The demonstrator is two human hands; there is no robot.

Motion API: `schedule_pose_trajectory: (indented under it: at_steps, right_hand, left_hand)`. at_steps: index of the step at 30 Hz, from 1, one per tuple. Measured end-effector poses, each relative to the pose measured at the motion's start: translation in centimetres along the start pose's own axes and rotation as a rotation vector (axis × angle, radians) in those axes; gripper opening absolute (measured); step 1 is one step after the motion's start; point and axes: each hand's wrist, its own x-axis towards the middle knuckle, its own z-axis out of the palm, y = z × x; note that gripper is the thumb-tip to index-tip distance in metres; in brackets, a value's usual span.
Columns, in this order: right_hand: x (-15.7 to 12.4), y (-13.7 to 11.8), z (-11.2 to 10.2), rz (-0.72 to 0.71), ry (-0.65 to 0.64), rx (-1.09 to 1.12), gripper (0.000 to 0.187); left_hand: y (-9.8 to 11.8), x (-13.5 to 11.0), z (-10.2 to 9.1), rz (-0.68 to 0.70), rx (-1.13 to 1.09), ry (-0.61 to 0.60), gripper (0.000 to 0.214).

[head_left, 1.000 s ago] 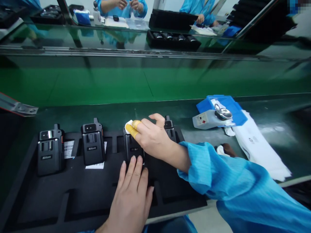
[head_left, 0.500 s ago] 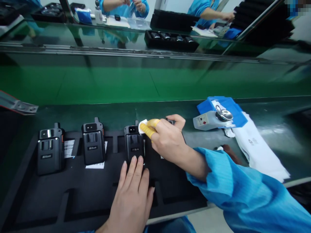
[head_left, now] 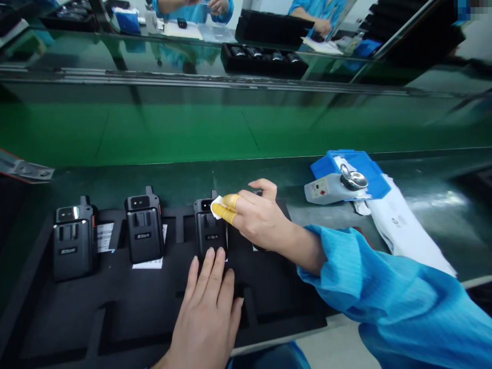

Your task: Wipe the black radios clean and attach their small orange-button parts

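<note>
black foam tray (head_left: 115, 312) of radios, one being wiped.
head view: right hand (head_left: 255, 220) pinches a white cloth (head_left: 216, 206) closed in yellow-capped fingers (head_left: 229, 209) against the third radio (head_left: 209, 233); left hand (head_left: 209, 312) lies flat and open, fingertips touching the radio's base.

Fourth radio under the right hand (head_left: 261, 223) almost fully hidden, only a dark sliver past the thumb. White cloth (head_left: 216, 204) mostly covered by the yellow-capped fingers (head_left: 229, 209). Left hand (head_left: 209, 312) cut off at the wrist by the bottom edge, its fingertips hiding the third radio's (head_left: 209, 230) base. Paper slips (head_left: 104, 237) beside the radios well left of that hand: print too small (unreadable).
</note>
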Motion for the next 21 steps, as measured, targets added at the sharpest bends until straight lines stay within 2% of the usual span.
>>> schedule_pose_trajectory:
  at_steps: [3,8,15,21]
  right_hand:
    - [-0.8,0.4,0.2,0.033,-0.022,-0.004,0.028]
    - [-0.3,1.2,0.3,0.215,0.002,-0.014,0.031]
    - [2.8,-1.3,0.7,0.089,0.045,-0.001,0.028]
    - [0.8,-1.6,0.7,0.166,0.037,-0.044,0.03]
  left_hand:
    - [0.0,-0.1,0.1,-0.001,-0.001,0.003,0.03]
    - [0.1,-0.1,0.2,-0.008,-0.008,0.005,0.029]
    - [-0.1,-0.1,0.2,0.013,0.016,0.004,0.029]
    - [0.1,-0.2,0.3,-0.017,-0.005,0.003,0.03]
